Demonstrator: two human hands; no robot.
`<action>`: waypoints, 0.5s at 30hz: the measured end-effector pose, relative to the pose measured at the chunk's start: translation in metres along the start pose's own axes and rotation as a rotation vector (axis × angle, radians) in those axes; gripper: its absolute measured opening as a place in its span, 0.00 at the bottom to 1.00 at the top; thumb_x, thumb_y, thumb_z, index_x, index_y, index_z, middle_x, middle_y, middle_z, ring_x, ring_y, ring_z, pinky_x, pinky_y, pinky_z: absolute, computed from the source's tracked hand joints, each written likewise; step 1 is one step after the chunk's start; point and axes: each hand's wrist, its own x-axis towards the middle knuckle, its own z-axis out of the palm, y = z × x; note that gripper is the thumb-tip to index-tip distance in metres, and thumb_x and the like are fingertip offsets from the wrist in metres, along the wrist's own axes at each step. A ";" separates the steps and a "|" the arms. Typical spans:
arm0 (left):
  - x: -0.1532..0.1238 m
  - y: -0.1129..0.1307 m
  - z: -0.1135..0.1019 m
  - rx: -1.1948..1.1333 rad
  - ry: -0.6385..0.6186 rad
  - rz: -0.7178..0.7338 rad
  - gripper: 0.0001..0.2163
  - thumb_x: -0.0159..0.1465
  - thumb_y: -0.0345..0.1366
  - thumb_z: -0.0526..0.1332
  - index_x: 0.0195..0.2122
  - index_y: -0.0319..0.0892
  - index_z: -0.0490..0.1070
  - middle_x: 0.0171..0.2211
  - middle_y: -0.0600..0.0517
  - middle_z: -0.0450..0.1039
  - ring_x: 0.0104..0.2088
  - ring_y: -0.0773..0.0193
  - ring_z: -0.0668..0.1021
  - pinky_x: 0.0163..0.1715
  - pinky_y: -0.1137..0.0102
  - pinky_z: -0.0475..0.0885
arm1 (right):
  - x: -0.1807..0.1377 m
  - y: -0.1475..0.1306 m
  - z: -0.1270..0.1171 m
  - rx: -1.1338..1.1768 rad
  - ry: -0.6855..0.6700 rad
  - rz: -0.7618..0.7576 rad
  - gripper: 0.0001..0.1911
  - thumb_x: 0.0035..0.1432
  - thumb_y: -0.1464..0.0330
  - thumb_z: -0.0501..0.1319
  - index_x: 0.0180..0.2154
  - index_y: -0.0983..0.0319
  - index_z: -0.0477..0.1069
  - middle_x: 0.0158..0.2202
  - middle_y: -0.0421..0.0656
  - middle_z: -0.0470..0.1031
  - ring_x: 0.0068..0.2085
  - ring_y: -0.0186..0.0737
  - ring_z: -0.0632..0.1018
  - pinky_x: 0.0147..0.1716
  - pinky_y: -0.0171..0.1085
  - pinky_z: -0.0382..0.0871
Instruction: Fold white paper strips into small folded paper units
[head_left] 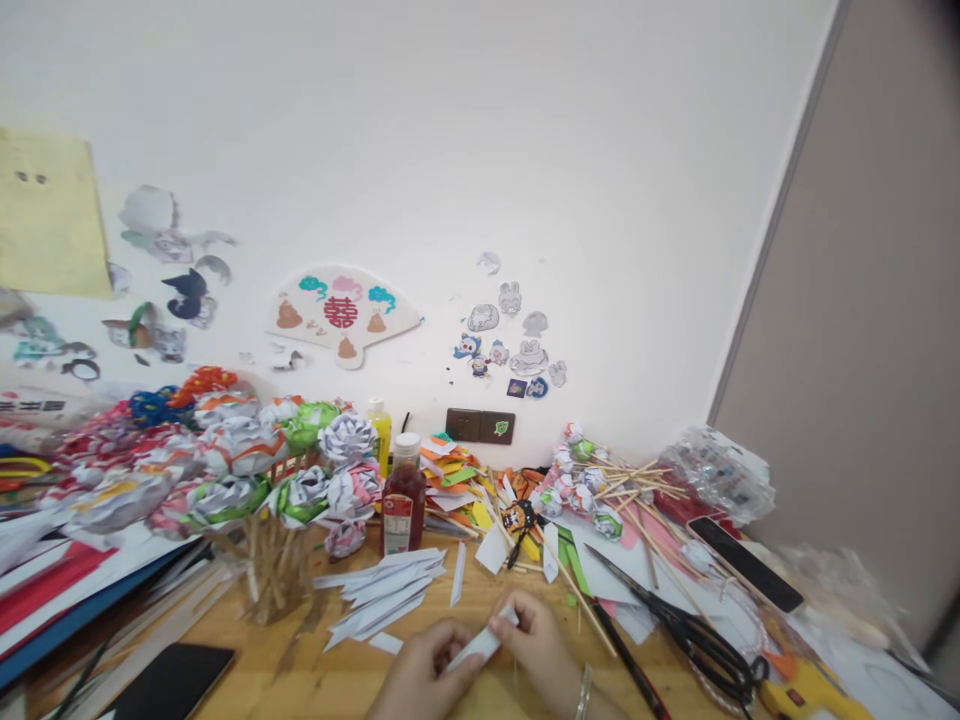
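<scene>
Head camera: on a wooden table [300, 675], bunched paper flowers [244, 445] stand left of cut white strips [394, 592]; in front, a person's left hand [433, 665] and right hand [538, 645] hold a narrow white paper [484, 645], pinched between thumbs and fingers.

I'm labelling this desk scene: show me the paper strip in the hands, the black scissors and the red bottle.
Paper strip [485, 643]: head view, middle of its face.
Black scissors [672, 618]: head view, where blades meet handles.
Red bottle [406, 484]: head view, body above the label.
</scene>
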 end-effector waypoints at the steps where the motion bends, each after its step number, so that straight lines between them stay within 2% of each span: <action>1: 0.000 0.000 -0.001 -0.015 0.007 -0.013 0.10 0.51 0.41 0.55 0.25 0.38 0.68 0.20 0.56 0.66 0.22 0.68 0.66 0.22 0.77 0.59 | 0.001 0.000 -0.001 -0.006 0.027 0.003 0.15 0.45 0.59 0.57 0.19 0.64 0.59 0.18 0.34 0.56 0.21 0.30 0.60 0.21 0.29 0.54; 5: 0.003 -0.002 -0.004 -0.123 0.049 -0.048 0.09 0.49 0.40 0.57 0.24 0.39 0.66 0.20 0.57 0.65 0.22 0.68 0.67 0.22 0.77 0.60 | 0.003 0.002 -0.004 -0.022 0.095 0.021 0.15 0.45 0.58 0.56 0.19 0.63 0.58 0.17 0.34 0.56 0.21 0.31 0.60 0.20 0.30 0.53; 15: 0.011 -0.012 -0.007 -0.249 0.143 -0.127 0.13 0.45 0.46 0.58 0.22 0.40 0.63 0.14 0.61 0.58 0.14 0.72 0.61 0.14 0.77 0.54 | 0.003 0.000 -0.002 0.019 0.109 0.058 0.12 0.44 0.60 0.58 0.22 0.63 0.62 0.17 0.34 0.59 0.19 0.31 0.62 0.18 0.30 0.54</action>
